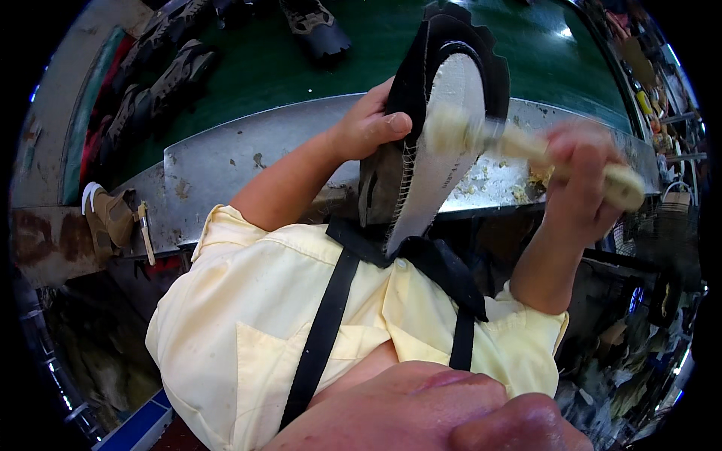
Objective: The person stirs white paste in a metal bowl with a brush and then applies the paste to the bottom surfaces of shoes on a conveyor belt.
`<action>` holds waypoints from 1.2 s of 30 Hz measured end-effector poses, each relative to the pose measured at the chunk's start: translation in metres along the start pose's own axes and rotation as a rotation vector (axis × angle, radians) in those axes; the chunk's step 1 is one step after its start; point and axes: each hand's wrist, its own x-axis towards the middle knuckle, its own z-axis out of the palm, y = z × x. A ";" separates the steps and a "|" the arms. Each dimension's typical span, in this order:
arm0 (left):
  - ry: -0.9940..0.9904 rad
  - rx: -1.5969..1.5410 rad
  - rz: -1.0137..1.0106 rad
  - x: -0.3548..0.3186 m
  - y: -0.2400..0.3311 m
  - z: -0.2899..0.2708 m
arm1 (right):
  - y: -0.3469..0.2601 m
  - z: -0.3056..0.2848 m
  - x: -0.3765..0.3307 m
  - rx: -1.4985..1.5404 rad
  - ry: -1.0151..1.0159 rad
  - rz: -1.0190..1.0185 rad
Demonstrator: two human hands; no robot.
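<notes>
My left hand (376, 124) grips the side of a black shoe upper (410, 90), its thumb pressed on the edge. The shoe is turned bottom up, showing a long pale insole board (444, 161) with stitching along its left edge. Below my left hand, a dark brown block-like piece (380, 188) sits against the shoe. My right hand (583, 161) is closed round the wooden handle of a brush (620, 188), blurred by motion. The brush's pale bristles (451, 129) lie over the middle of the board; whether they touch it, I cannot tell.
A metal ledge (226, 165) runs in front of me, with whitish residue (489, 184) on its right part. Beyond it lies a green belt (263, 68) carrying several shoes (316, 30). At left stand a brown shoe (113, 218) and a second brush (144, 233).
</notes>
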 end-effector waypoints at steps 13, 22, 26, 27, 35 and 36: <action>0.134 0.004 -0.044 -0.008 -0.001 -0.007 | -0.002 -0.008 -0.062 -0.173 0.229 0.316; 0.069 -0.029 -0.015 0.001 -0.004 -0.001 | 0.019 -0.023 -0.042 -0.259 0.340 0.189; 0.070 -0.044 -0.024 0.004 -0.008 -0.004 | 0.016 -0.031 -0.054 -0.318 0.301 0.153; 0.051 -0.035 -0.045 0.005 -0.007 -0.003 | 0.017 -0.030 -0.052 -0.333 0.315 0.139; -0.009 0.002 -0.146 0.017 -0.003 0.010 | 0.064 -0.018 0.026 -0.310 0.247 -0.216; -0.009 0.007 -0.152 0.018 -0.005 0.010 | 0.070 -0.015 0.030 -0.263 0.269 -0.252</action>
